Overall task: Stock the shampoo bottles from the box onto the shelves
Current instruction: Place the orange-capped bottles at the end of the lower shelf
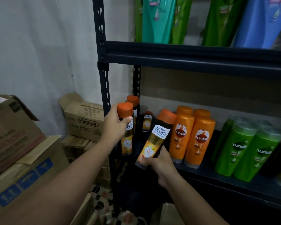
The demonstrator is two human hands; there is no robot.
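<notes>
Head view: two dark Safi Shayla shampoo bottles with orange caps are held at the left end of the lower shelf (234,184) of a dark metal rack. The left-hand bottle (127,127) is gripped near its top by the left hand (113,125), thumb wrapped across the neck just under the cap; long axis near vertical, cap up, label facing the camera, positioned just in front of the rack's front-left upright (104,78). The right-hand bottle (154,140) is pinched at its base by the right hand (161,161), fingers curled round the bottom end; long axis tilted, cap pointing up and to the right toward the shelf interior, base down-left. Hands are apart, each clamped on its own bottle. Two more of the same bottles are seen behind: one upright directly behind the left-hand bottle (134,103), one further back in the shelf corner (147,120) (dim, detail hard to read). Orange Sunsilk bottles (193,137) stand upright, caps up, just beside the tilted bottle's cap; green Sunsilk bottles (246,148) are grouped further right, caps up. The upper shelf (193,52) carries green, teal and blue bottles. Cardboard boxes are stacked left of the rack, one marked Kimball (86,120).
</notes>
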